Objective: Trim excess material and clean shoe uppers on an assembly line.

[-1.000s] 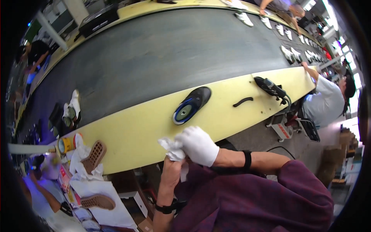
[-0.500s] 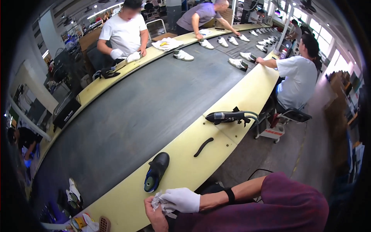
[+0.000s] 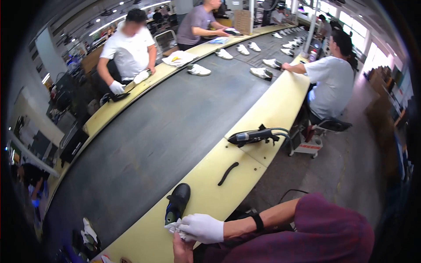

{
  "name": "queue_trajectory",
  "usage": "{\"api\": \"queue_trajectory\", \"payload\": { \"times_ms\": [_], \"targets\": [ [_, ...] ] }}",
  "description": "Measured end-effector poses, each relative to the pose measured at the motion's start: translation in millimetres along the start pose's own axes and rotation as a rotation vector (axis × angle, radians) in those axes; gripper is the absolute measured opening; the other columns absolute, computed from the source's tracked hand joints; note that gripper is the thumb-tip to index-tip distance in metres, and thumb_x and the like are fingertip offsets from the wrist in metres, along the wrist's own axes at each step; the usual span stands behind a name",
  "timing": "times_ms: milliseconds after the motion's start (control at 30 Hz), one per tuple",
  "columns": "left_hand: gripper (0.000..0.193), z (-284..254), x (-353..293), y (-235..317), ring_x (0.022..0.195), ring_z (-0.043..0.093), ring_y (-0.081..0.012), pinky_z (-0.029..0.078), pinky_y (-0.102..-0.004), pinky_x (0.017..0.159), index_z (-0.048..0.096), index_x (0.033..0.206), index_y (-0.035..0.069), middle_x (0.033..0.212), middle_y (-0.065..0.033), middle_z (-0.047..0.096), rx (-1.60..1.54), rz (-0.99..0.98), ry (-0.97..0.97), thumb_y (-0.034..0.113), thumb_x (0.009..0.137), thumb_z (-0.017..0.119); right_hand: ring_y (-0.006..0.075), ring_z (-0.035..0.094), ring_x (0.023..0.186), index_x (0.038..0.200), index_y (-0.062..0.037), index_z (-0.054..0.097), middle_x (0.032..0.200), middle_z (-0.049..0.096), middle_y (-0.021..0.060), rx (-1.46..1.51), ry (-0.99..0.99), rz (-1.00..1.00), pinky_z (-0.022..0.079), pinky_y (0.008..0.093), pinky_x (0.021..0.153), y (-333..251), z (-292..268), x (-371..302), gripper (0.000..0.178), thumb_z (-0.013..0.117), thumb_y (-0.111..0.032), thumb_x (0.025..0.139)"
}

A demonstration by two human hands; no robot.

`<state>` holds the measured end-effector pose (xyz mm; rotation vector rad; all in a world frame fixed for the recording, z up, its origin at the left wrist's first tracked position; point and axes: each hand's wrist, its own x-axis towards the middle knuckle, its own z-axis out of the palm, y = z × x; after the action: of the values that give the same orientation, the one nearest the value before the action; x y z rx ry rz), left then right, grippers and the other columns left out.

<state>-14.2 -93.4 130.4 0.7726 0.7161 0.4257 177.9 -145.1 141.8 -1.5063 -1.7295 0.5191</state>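
Observation:
My right hand (image 3: 204,228), in a white glove, is closed on a crumpled white wad (image 3: 173,226) that looks like tissue paper. Bare, my left hand (image 3: 182,250) comes up from the lower edge with its thumb and fingers pressed to the same wad. Just beyond the wad, a black shoe (image 3: 179,196) lies on the pale yellow ledge (image 3: 151,230), its opening toward me. The wad overlaps the heel end of the shoe; whether they touch, I cannot tell. A curved black strip (image 3: 227,173) rests farther right on the ledge.
A black tool with a hose (image 3: 251,137) lies on the ledge. The dark conveyor belt (image 3: 144,131) carries several white shoes (image 3: 199,70). Across it stand a person in white (image 3: 129,55) and one in grey (image 3: 196,26); another person (image 3: 331,83) sits at right.
My view has shifted slightly, and my hands with the wad are now nearer the black shoe's opening. Across the belt, the person in grey has lifted a shoe.

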Motion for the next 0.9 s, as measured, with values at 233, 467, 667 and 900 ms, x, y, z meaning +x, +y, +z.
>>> {"api": "queue_trajectory", "payload": {
  "times_ms": [233, 467, 667, 900],
  "targets": [
    [0.047, -62.8, 45.7, 21.0, 0.133, 0.063, -0.0318, 0.048, -0.0429, 0.113, 0.057, 0.152, -0.005, 0.143, -0.0229, 0.066, 0.894, 0.499, 0.542, 0.023, 0.115, 0.051, 0.027, 0.069, 0.096, 0.1, -0.0069, 0.068, 0.101, 0.069, 0.0112, 0.716, 0.275, -0.055, 0.056, 0.0372, 0.088, 59.9, 23.1, 19.3, 0.007, 0.066, -0.013, 0.103],
    [0.061, -41.3, 113.7, -24.0, 0.135, 0.059, -0.0431, 0.046, -0.0521, 0.112, 0.055, 0.152, -0.001, 0.146, -0.0251, 0.063, 1.357, 0.678, 0.384, 0.033, 0.105, 0.07, 0.0309, 0.073, 0.094, 0.107, -0.0005, 0.072, 0.103, 0.073, 0.0154, 0.081, 0.361, -0.019, 0.057, 0.0395, 0.087, 80.3, -74.7, 19.9, 0.01, 0.07, 0.001, 0.097],
    [0.078, -9.3, 78.3, -46.4, 0.149, 0.041, -0.0432, 0.032, -0.0559, 0.122, 0.042, 0.163, 0.002, 0.166, -0.0212, 0.039, 1.566, 0.675, 0.487, 0.031, 0.099, 0.076, 0.0353, 0.071, 0.088, 0.125, -0.0038, 0.07, 0.096, 0.069, 0.0162, -0.176, 0.228, 0.124, 0.057, 0.041, 0.077, 82.3, -57.4, 9.5, 0.035, 0.075, 0.001, 0.091],
    [0.078, -9.0, 75.2, -54.0, 0.147, 0.043, -0.0406, 0.031, -0.0539, 0.123, 0.042, 0.163, 0.001, 0.162, -0.0202, 0.043, 1.437, 0.723, 0.448, 0.034, 0.099, 0.074, 0.0373, 0.066, 0.08, 0.131, -0.0114, 0.069, 0.09, 0.065, 0.0143, -0.292, -0.024, -0.003, 0.053, 0.0475, 0.069, 82.3, -27.2, 1.4, 0.046, 0.075, -0.001, 0.087]
  ]
}}
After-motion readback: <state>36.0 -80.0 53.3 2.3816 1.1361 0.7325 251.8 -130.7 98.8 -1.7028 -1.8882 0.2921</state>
